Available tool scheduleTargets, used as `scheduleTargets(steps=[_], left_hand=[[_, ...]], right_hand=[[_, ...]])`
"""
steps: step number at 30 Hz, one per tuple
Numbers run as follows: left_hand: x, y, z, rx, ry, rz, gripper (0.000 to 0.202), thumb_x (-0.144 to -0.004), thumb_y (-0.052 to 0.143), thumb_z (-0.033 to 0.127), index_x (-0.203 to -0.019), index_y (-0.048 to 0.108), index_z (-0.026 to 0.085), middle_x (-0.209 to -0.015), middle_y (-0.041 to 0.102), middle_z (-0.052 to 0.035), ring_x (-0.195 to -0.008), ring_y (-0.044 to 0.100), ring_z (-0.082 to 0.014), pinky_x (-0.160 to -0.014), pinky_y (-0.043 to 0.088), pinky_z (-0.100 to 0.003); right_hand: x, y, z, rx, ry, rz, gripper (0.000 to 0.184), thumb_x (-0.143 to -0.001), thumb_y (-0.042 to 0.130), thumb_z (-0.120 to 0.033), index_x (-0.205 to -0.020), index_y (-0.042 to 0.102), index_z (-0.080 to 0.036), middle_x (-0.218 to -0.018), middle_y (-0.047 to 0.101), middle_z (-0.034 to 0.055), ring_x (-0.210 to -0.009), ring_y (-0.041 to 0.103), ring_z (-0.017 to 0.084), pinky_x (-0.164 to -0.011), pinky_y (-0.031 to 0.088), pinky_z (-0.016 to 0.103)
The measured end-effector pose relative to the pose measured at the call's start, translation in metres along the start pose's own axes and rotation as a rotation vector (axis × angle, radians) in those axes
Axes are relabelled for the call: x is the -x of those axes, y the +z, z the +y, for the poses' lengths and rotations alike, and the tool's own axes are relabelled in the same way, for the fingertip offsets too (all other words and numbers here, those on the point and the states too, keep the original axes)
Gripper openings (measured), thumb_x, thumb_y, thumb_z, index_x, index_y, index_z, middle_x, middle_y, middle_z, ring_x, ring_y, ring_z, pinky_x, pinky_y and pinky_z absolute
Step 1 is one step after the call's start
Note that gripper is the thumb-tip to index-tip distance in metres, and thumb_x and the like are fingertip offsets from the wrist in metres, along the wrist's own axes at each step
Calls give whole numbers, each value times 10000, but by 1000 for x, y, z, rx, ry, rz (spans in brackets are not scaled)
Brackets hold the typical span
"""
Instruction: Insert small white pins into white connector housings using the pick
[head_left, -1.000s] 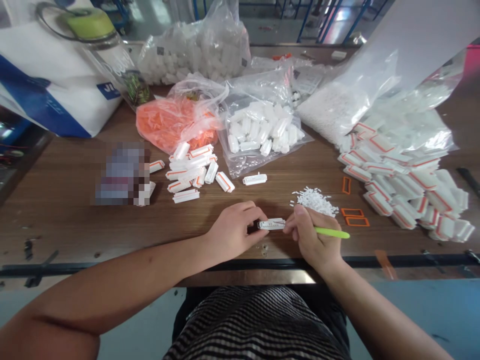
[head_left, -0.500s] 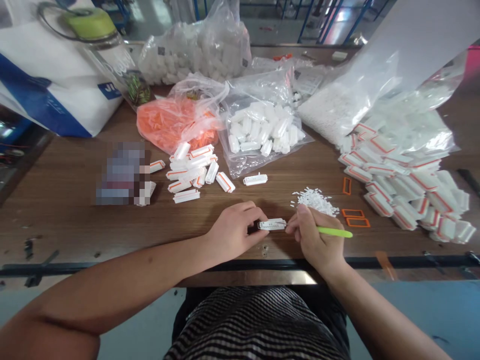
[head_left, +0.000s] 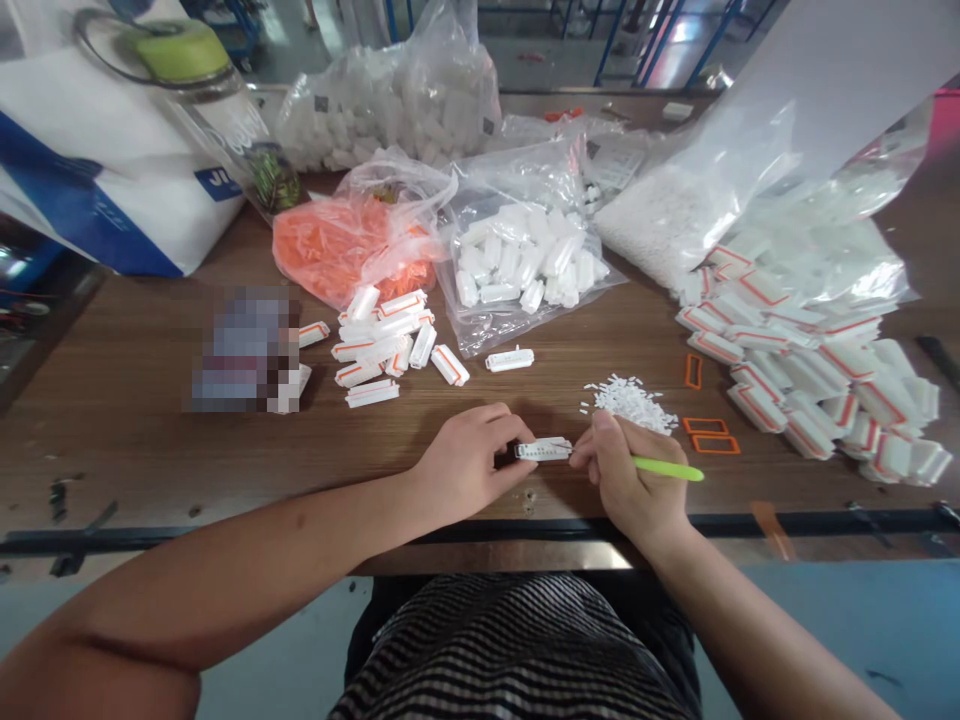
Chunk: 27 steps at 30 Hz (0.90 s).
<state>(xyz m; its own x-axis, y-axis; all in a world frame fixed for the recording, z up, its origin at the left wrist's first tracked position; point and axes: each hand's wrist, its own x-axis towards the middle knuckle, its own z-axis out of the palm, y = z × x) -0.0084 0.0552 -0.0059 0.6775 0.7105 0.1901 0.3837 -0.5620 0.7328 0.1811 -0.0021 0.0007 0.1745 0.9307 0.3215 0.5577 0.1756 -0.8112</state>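
Note:
Between the thumb and fingers of my left hand is a white plastic connector housing with rows of small holes facing up. My right hand is closed round a tool with a lime-green handle, held like a pen. Its thin tip meets the right end of the housing; the exact contact is too small to make out. Just beyond my right hand lies a heap of tiny white pins. Three orange rectangular gaskets rest to its right. A single white housing lies farther back.
White housings with orange gaskets form a small pile at left and a large one at right. Behind stand bags of orange gaskets, white housings and white pins. A bottle stands back left.
Hardly anything differs. The green tool and my right hand have shifted very slightly left, with the tip still at the housing's right end. My left hand keeps its place.

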Motion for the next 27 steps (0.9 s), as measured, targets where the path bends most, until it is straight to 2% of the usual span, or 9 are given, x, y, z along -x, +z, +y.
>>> scheduleTargets(steps=[6,14,20,27], left_hand=[[0,0,0,-1,8,2,76,-854,655,250,-896,642,188,-757,561,17,-650,518,-111,-633,436,-251],[0,-1,1,0,2,1,77,-846,662,234,-900,644,182,-758,562,19,-655,520,-109,-625,429,-247],[0,1,-1,-6,-1,9,92,-853,660,264,-903,636,191,-757,558,23,-644,515,-104,-623,434,-244],[0,1,-1,3,2,14,85,-855,652,263,-894,632,191,-753,553,22,-645,517,-105,-620,431,-242]], right_hand=[[2,0,-1,-1,-11,47,483,-986,426,-235,-540,605,-193,-519,629,-10,-384,501,64,-449,419,237],[-2,1,-2,17,-15,-20,472,-984,439,-237,-546,609,-195,-468,566,-28,-403,502,67,-465,409,235],[2,-1,-2,-53,-14,31,492,-994,418,-235,-547,619,-190,-512,620,-10,-381,484,56,-433,397,228],[5,1,3,-58,-19,12,469,-989,445,-248,-562,630,-190,-540,636,-5,-399,497,58,-451,406,237]])
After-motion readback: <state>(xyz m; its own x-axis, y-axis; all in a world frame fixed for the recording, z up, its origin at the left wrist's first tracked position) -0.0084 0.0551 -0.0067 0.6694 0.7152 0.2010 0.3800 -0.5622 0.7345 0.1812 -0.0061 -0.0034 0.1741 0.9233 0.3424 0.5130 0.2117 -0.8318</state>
